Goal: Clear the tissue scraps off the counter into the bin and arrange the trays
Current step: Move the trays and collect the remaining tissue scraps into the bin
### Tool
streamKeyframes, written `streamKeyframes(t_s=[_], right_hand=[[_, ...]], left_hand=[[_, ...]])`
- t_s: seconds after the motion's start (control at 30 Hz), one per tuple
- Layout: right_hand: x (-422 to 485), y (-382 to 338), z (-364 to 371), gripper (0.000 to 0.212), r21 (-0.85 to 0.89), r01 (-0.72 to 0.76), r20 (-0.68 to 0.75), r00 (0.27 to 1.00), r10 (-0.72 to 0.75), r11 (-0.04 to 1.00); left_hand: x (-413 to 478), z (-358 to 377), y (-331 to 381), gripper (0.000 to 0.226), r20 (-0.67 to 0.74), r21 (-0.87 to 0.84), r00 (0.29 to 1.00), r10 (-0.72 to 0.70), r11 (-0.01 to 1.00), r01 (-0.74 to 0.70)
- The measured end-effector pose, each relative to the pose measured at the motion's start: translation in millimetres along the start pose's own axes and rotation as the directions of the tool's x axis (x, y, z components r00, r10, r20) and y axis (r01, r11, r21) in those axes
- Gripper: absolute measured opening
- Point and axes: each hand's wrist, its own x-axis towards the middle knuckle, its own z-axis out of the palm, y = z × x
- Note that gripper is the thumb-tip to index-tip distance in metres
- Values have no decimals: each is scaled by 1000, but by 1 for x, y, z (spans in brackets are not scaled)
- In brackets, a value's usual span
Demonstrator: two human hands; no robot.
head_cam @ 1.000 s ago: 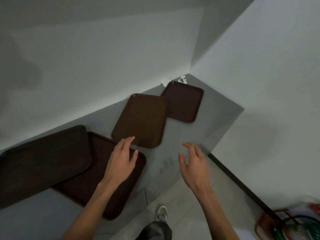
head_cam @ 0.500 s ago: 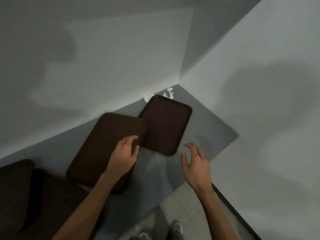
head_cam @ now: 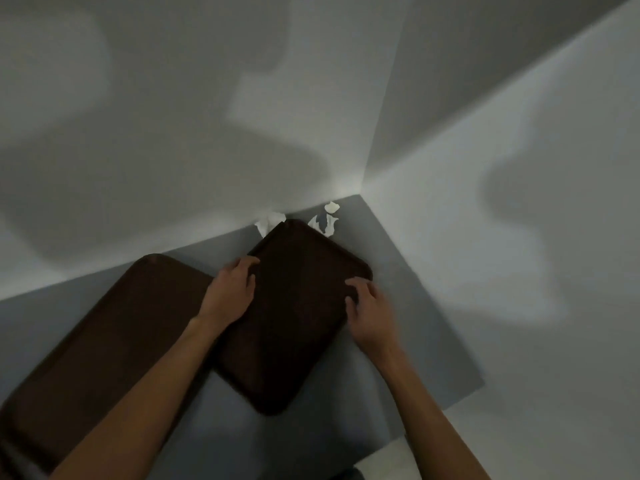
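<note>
A dark brown tray (head_cam: 298,317) lies on the grey counter (head_cam: 408,327) near the wall corner. My left hand (head_cam: 230,289) grips its left edge, fingers curled over the rim. My right hand (head_cam: 369,306) holds its right edge, fingers on the rim. A second brown tray (head_cam: 114,341) lies to the left, partly under my left forearm. White tissue scraps (head_cam: 327,218) sit in the corner behind the far tray, and another scrap (head_cam: 268,223) leans against the back wall by the tray's far left corner.
White walls close the counter at the back and on the right. The counter's front edge runs diagonally at lower right (head_cam: 446,407), with pale floor (head_cam: 388,462) below. The edge of a third dark tray (head_cam: 10,459) shows at the bottom left.
The view has moved in toward the corner. Both hands reached forward from the nearer tray and took hold of the far tray's two side edges.
</note>
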Motion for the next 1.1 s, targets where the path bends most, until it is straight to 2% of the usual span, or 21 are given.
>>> streamKeyframes(t_s=[0.2, 0.37, 0.5, 0.57, 0.63, 0.7, 0.77, 0.83, 0.97, 1.1], right_hand=[[124, 11, 1, 46, -163, 90, 125, 990, -69, 983], [202, 17, 16, 69, -273, 213, 262, 955, -140, 938], [240, 11, 38, 83, -308, 365, 386, 892, -235, 879], [253, 13, 55, 83, -334, 442, 456, 849, -267, 833], [260, 19, 68, 64, -356, 472, 490, 829, -269, 807], [262, 29, 71, 37, -360, 452, 438, 854, -280, 816], [259, 38, 68, 23, -372, 405, 354, 894, -275, 835], [253, 48, 69, 19, -370, 345, 279, 927, -251, 862], [246, 56, 66, 19, -289, 154, 170, 980, -108, 945], [238, 47, 46, 21, -294, 35, 175, 984, 18, 955]], left_hand=[[102, 11, -1, 53, 80, 172, 995, -66, 984, 52], [159, 17, -6, 72, 160, 310, 987, 27, 948, -76], [191, 25, -12, 85, 268, 334, 952, 145, 913, -233], [198, 29, -17, 79, 329, 312, 936, 126, 921, -233], [201, 34, -29, 62, 309, 274, 946, 98, 944, -187], [199, 34, -38, 49, 243, 271, 969, 49, 956, -116], [194, 33, -43, 36, 179, 262, 984, -1, 964, -46], [187, 32, -46, 26, 141, 236, 989, -39, 972, 4], [166, 25, -39, 11, 52, 185, 986, -156, 972, 144], [135, 3, -27, 8, -137, 59, 963, -230, 969, 240]])
